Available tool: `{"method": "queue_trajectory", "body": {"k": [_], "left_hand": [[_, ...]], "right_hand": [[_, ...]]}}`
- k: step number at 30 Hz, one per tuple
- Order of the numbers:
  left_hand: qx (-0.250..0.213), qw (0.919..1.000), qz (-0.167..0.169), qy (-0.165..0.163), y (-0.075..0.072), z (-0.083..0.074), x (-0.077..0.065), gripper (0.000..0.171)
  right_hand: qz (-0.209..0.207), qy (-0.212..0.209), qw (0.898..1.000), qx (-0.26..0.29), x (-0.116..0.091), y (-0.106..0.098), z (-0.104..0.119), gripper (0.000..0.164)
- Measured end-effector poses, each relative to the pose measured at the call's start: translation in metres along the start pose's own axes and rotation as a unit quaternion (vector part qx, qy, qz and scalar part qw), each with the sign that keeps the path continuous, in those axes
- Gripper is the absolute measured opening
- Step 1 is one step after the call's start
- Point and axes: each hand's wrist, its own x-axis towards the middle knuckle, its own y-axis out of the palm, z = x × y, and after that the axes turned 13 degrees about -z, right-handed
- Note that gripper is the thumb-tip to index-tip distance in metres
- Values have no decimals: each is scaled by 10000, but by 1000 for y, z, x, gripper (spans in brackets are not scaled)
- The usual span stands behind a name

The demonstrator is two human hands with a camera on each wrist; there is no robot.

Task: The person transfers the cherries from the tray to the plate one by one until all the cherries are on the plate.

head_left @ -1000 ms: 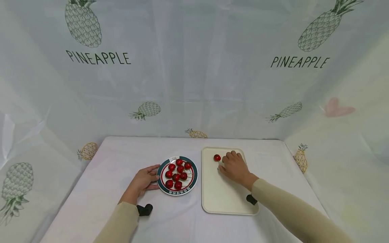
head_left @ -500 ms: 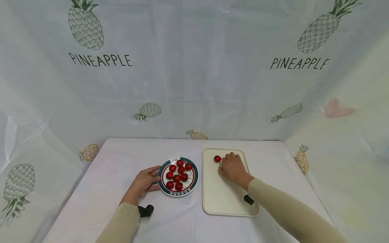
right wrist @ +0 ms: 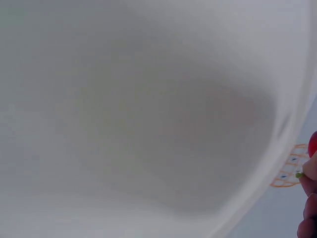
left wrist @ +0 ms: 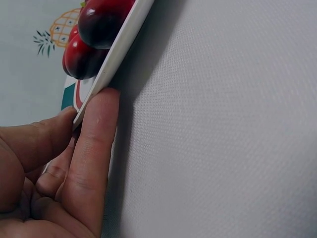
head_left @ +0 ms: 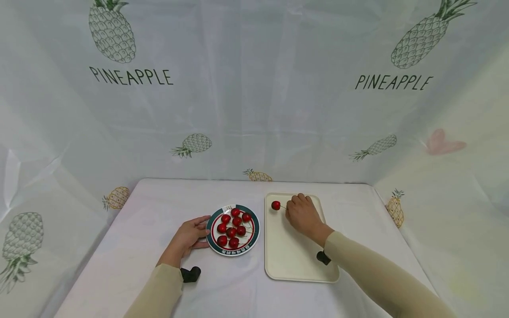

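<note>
My left hand (head_left: 186, 236) holds the round plate (head_left: 256, 230) by its left rim. In the left wrist view the thumb (left wrist: 47, 136) lies over the rim and a finger (left wrist: 94, 144) is under it. Several red cherries (head_left: 231, 232) with stems sit on this white plate with a green and red border. Over the upper part of the cream tray (head_left: 296, 270), my right hand (head_left: 304, 215) pinches the stem of a single cherry (head_left: 275, 205), which sticks out to the left of the fingertips. The right wrist view catches only fingertips, the green stem end (right wrist: 299, 174) and a bit of red.
Plate and tray stand side by side on a white-covered table (head_left: 159, 198). Behind rises a pale curtain (head_left: 258, 97) printed with pineapples. A black wrist mount (head_left: 191, 274) sits at the left wrist, another (head_left: 324, 257) at the right one.
The single cherry has shifted left and slightly up, its stem now stretching sideways to the fingertips. My right hand has moved a little up and left. My left hand stays at the plate.
</note>
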Motion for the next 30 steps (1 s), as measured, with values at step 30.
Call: {"method": "queue_trajectory", "body": {"k": [30], "left_hand": [[32,10000,-4,-61,3,-1,-1,57]], "right_hand": [[856,-470,9952,15,29,-19,110,17]]}}
